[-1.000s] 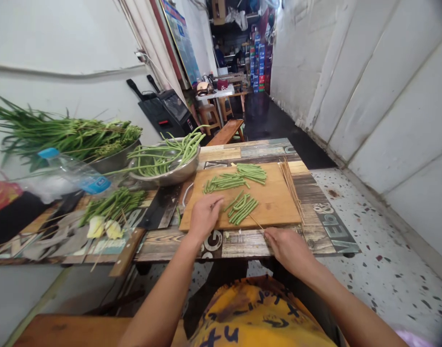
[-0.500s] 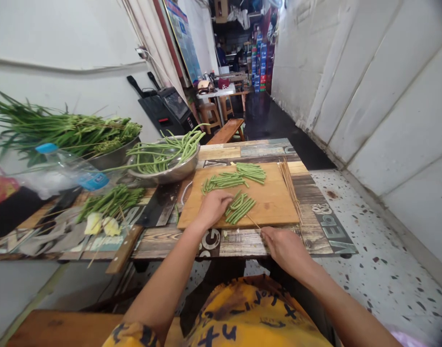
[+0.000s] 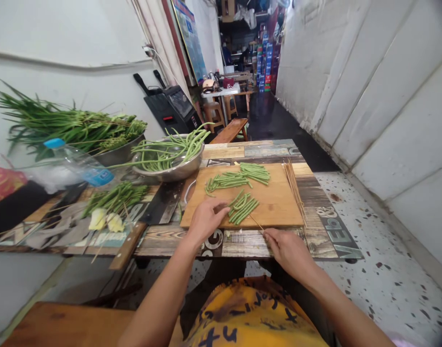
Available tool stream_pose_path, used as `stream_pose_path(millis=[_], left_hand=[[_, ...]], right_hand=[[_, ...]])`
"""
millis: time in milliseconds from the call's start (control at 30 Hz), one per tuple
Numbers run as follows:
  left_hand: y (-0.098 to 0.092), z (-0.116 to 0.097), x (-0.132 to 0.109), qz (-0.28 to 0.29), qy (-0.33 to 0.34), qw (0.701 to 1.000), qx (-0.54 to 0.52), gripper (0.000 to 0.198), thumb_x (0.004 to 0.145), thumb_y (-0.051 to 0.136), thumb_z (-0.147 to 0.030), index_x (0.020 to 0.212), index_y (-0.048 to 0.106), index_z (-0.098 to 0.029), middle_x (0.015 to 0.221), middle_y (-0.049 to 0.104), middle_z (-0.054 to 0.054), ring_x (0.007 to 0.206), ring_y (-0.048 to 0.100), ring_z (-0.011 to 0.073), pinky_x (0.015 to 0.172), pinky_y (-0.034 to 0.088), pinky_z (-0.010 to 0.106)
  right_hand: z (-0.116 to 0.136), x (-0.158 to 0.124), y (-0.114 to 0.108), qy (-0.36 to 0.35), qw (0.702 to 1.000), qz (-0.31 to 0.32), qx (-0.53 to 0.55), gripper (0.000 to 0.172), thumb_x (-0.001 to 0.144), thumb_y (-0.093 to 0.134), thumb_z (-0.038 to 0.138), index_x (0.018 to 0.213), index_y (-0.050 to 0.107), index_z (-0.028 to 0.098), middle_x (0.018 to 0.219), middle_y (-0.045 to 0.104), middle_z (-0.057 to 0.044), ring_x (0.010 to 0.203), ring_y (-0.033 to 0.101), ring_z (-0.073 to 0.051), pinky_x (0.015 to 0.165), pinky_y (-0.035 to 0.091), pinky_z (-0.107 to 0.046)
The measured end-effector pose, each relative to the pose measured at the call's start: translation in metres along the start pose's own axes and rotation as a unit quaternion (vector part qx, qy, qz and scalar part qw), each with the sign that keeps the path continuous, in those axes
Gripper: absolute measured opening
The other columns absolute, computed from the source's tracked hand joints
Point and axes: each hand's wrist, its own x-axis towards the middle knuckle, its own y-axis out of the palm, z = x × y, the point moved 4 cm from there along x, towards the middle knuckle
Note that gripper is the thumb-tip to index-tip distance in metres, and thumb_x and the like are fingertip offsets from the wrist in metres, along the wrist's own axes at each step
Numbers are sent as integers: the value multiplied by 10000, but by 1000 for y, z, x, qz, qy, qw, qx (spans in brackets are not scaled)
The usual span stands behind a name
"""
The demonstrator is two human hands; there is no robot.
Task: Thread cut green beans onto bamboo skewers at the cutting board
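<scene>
A wooden cutting board point(image 3: 278, 207) carries cut green beans in separate groups. At the left end of the nearest group of cut beans point(image 3: 244, 210) is my left hand point(image 3: 206, 220), thumb and fingers a little apart, with nothing visible between them. My right hand point(image 3: 286, 246), by the board's front edge, pinches a thin bamboo skewer point(image 3: 256, 221). The skewer's far end points at the right side of that near group. Farther back on the board lie two more groups, one of cut beans point(image 3: 230, 180) and another of cut beans point(image 3: 255, 173).
Loose skewers point(image 3: 295, 193) lie along the board's right edge. A metal bowl point(image 3: 186, 168) of long beans stands behind left, near a water bottle point(image 3: 84, 164) and leafy greens point(image 3: 61, 127). Left of the board, a cleaver point(image 3: 159, 207) lies with its wooden handle over the table's front edge.
My left hand has drawn back slightly from the near bean group and its fingers have parted. My right hand still holds the skewer in nearly the same place. The view has shifted slightly.
</scene>
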Motion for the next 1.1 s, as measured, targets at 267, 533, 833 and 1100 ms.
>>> stream_pose_path(millis=[267, 533, 833, 1100], left_hand=[[1, -4, -3, -5, 2, 1000, -8, 166, 776, 586, -260, 877, 699, -192, 817, 676, 18, 732, 576, 142, 678, 437, 251], [4, -4, -5, 3, 5, 1000, -4, 192, 766, 584, -243, 916, 688, -186, 805, 659, 25, 731, 573, 147, 679, 451, 255], [1, -9, -7, 2, -2, 1000, -10, 201, 785, 540, -228, 922, 682, -190, 883, 680, 33, 787, 602, 157, 751, 467, 275], [3, -3, -8, -1, -3, 1000, -27, 209, 752, 582, -234, 935, 676, -198, 875, 673, 28, 760, 588, 151, 721, 462, 266]], right_hand=[[0, -1, -1, 4, 1000, -13, 2, 300, 938, 354, 244, 928, 652, 206, 788, 722, -48, 732, 671, -192, 585, 346, -247], [0, -2, 0, 6, 1000, -20, 1, 296, 936, 361, 242, 962, 654, 202, 819, 726, -61, 751, 673, -200, 596, 358, -248], [0, -2, -1, 7, 1000, -20, 1, 292, 935, 364, 246, 946, 654, 207, 809, 726, -55, 737, 673, -198, 585, 361, -244], [0, -2, -1, 7, 1000, -22, 0, 298, 933, 367, 249, 978, 658, 207, 823, 727, -59, 744, 672, -194, 606, 379, -241]])
